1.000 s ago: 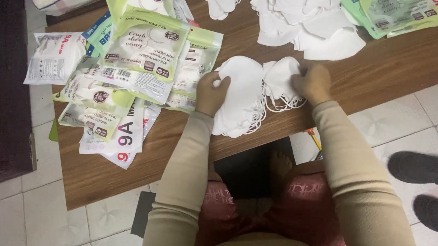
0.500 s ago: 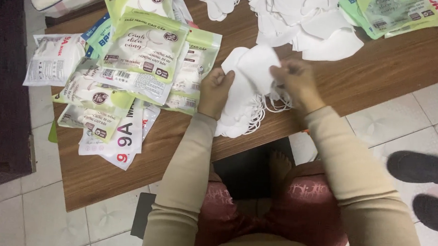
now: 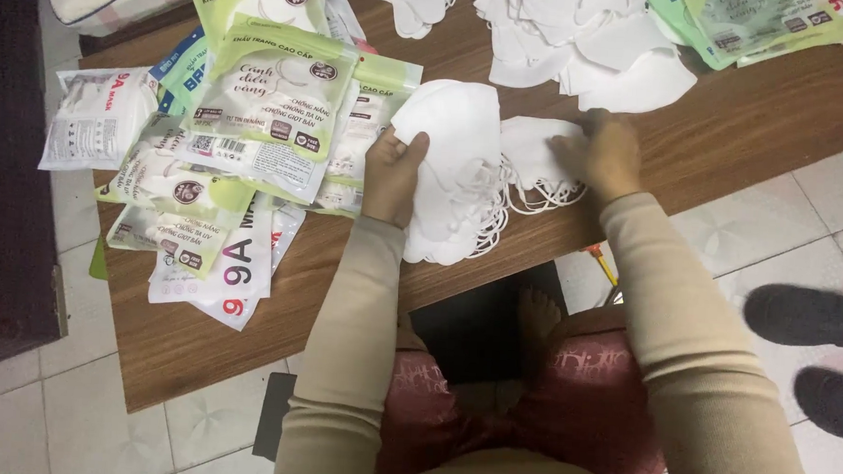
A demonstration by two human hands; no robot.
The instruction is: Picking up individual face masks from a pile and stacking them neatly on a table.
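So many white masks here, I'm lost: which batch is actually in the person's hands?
The stack of white masks at the table's near edge: the left hand grips it, the right hand rests on it. The far pile lies untouched.

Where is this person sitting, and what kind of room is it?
Probably a room at home used for packing face masks. A low wooden table on a tiled floor holds loose white masks and printed packets, and the left hand holds a stack of masks.
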